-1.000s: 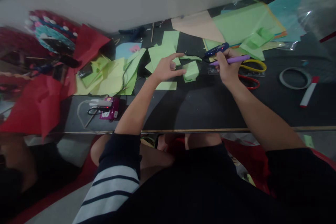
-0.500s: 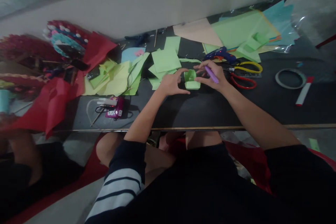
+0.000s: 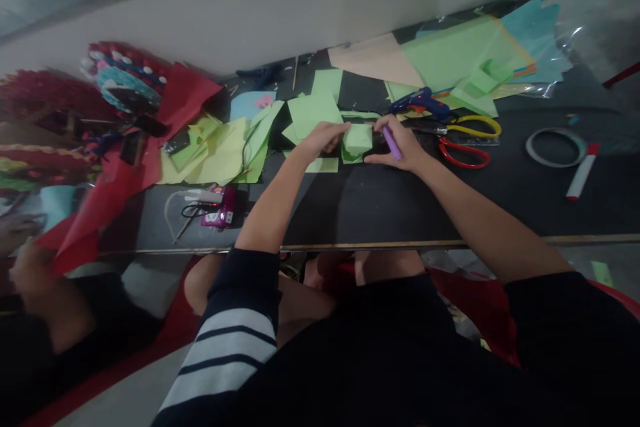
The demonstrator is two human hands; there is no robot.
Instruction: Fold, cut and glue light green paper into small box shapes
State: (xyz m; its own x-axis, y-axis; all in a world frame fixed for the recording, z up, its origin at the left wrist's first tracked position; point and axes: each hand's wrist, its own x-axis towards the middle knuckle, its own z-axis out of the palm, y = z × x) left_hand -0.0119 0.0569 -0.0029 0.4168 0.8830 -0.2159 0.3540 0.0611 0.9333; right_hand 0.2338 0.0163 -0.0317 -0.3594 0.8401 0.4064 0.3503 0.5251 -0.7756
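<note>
A small folded box of light green paper [image 3: 358,140] lies between my two hands above the black table. My left hand [image 3: 323,141] is closed, its fingertips at the box's upper left corner. In my right hand [image 3: 406,148] a purple marker [image 3: 392,143] is tucked against the palm, while thumb and forefinger reach around the box's right side. Light green paper sheets [image 3: 313,113] lie beyond my left hand, and a small green strip [image 3: 323,165] sits just below it. The underside of the box is hidden.
Scissors with yellow and red handles [image 3: 467,140], a blue glue gun [image 3: 420,103], a tape roll [image 3: 555,148] and a red-capped white marker [image 3: 583,172] lie to the right. A purple device with a cable [image 3: 220,207] is at left, near another person's hand [image 3: 30,267] and red paper [image 3: 85,227].
The paper box has been turned, so a closed face shows instead of its open inside. My left fingers have closed in on it. The other person's hands and red paper have moved.
</note>
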